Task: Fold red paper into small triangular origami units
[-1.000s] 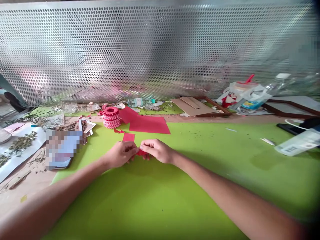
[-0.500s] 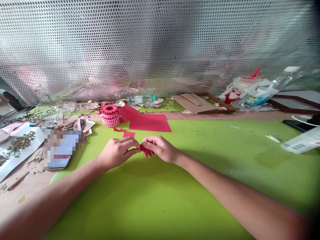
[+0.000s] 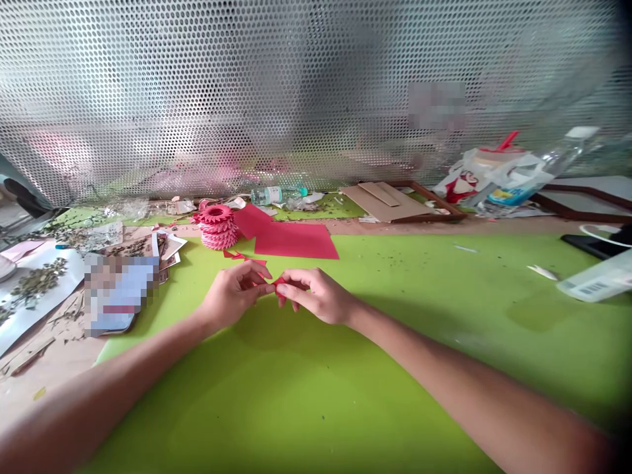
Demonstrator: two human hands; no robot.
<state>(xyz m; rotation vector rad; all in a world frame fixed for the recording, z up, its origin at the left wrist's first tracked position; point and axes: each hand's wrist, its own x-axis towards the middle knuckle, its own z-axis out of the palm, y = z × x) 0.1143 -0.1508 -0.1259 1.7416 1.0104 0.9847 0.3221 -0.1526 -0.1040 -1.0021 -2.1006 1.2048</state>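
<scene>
far to the left of the hands, dried leaves (image 3: 37, 282) are seen laid on a white sheet (image 3: 74, 280), and a pixelated, unreadable item (image 3: 118, 296) is lying nearer the left hand. ahead of that hand, a stack of pink paper rosettes (image 3: 216, 227) is placed at the far edge of the green cutting mat (image 3: 395, 368), with small red paper offcuts (image 3: 236, 255) scattered just beside it. the left hand (image 3: 232, 296) is held half closed, and a small piece of red paper (image 3: 280, 283) is pinched between its fingertips and those of the right hand (image 3: 316, 296), which is curled likewise, so that the piece is held between the hands, above the mat. beyond the right hand, a red card sheet (image 3: 296, 240) is laid flat. farther right, a cardboard piece (image 3: 385, 204) and a white plastic bag (image 3: 494, 174) are seen, and a barcode-labelled packet (image 3: 600, 280) is lying at the mat's right edge.
</scene>
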